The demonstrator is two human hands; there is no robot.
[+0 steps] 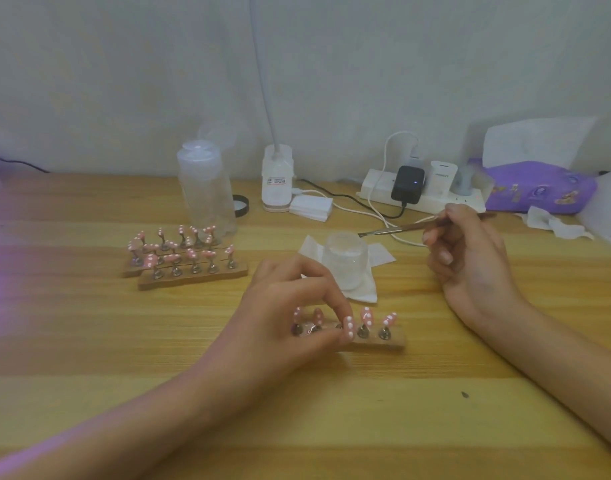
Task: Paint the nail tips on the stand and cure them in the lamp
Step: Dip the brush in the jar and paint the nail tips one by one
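Bare left forearm (151,414), right forearm (553,355)

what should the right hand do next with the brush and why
Probably lower the brush toward the near stand. The left hand pinches one pink dotted nail tip there, seemingly steadying it for paint, while the right hand holds the brush up with its bristles by the jar, well away from that tip.
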